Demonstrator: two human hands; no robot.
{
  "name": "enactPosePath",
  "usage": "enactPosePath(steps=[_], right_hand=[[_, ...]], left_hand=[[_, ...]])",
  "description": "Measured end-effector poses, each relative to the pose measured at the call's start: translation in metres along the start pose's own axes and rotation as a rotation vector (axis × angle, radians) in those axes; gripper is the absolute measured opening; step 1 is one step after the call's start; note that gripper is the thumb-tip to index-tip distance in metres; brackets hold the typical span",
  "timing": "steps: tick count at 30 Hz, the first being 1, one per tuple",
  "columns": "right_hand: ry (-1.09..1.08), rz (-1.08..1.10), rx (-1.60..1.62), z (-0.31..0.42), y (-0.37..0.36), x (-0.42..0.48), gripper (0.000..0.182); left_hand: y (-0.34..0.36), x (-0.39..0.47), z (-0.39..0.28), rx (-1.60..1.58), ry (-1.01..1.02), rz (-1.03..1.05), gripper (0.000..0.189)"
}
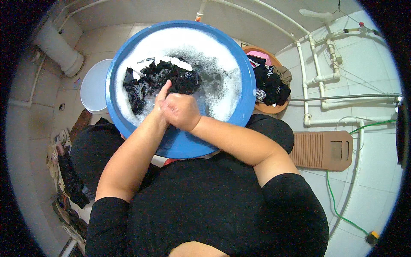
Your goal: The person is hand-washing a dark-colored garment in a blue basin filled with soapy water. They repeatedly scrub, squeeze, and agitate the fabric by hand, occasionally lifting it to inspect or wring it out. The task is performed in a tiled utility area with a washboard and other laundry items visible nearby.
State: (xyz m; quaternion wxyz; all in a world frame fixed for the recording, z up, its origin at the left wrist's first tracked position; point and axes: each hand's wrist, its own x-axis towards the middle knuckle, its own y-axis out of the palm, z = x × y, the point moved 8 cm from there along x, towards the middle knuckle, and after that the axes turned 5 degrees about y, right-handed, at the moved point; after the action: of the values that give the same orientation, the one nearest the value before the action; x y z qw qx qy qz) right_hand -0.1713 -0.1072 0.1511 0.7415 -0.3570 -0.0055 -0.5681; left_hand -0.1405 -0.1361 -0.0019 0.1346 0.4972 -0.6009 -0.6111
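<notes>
A large blue plastic basin point(249, 80) stands between my knees, with white suds point(192, 40) over dark water. Wet black clothes point(167, 75) lie in it, with a white piece of cloth point(176, 61) among them. My left hand point(162, 99) is over the basin's near side, thumb up, partly covered by the other hand. Against it rests my right hand point(182, 110), its fingers curled around or over the left one. No cloth shows between them; the finger positions of the left hand are mostly hidden.
An orange basin point(274, 109) of mixed clothes point(273, 80) stands at the right, beyond a brown ribbed washboard point(314, 151). A white round lid or bucket point(94, 86) is at the left. White pipes point(316, 78), a green hose point(334, 202) and shoes point(64, 212) lie around.
</notes>
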Motion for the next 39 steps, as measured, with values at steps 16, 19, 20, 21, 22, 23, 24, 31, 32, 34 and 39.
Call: enactPosePath(steps=[16, 19, 20, 21, 22, 23, 24, 31, 32, 34, 39], right_hand=[[0.754, 0.300, -0.604, -0.215, -0.060, -0.018, 0.058], [0.483, 0.035, -0.702, -0.172, -0.067, 0.002, 0.047], [0.435, -0.068, -0.511, -0.168, -0.061, 0.005, 0.039], [0.390, -0.029, -0.390, -0.155, -0.050, 0.013, 0.039], [0.232, -0.086, -0.210, -0.119, -0.041, 0.019, 0.033], [0.156, -0.166, -0.034, -0.088, -0.031, 0.019, 0.032], [0.016, -0.092, 0.014, -0.051, -0.018, 0.023, 0.034], [-0.181, 0.062, -0.143, 0.027, 0.009, 0.004, 0.014], [-0.169, 0.055, -0.228, 0.009, 0.009, 0.004, 0.013], [-0.028, -0.067, -0.240, -0.041, 0.001, 0.010, 0.013], [0.285, -0.193, -0.256, -0.089, -0.024, 0.014, 0.018]], left_hand=[[-0.006, -0.006, -0.035, 0.280, 0.337, -0.388, 0.043], [-0.006, -0.005, -0.029, 0.311, 0.309, -0.401, 0.040], [-0.006, -0.004, -0.028, 0.291, 0.308, -0.402, 0.038], [-0.006, -0.004, -0.027, 0.267, 0.310, -0.405, 0.036], [-0.004, -0.003, -0.027, 0.255, 0.280, -0.383, 0.037], [0.002, -0.003, -0.029, 0.199, 0.255, -0.299, 0.038], [0.008, -0.005, -0.031, 0.145, 0.226, -0.217, 0.040], [0.033, -0.020, -0.011, -0.015, -0.002, 0.191, 0.041], [0.028, -0.016, -0.006, -0.006, 0.046, 0.143, 0.038], [0.022, -0.011, -0.002, 0.035, 0.169, -0.029, 0.033], [0.025, -0.021, 0.001, 0.189, 0.206, -0.292, 0.030]])
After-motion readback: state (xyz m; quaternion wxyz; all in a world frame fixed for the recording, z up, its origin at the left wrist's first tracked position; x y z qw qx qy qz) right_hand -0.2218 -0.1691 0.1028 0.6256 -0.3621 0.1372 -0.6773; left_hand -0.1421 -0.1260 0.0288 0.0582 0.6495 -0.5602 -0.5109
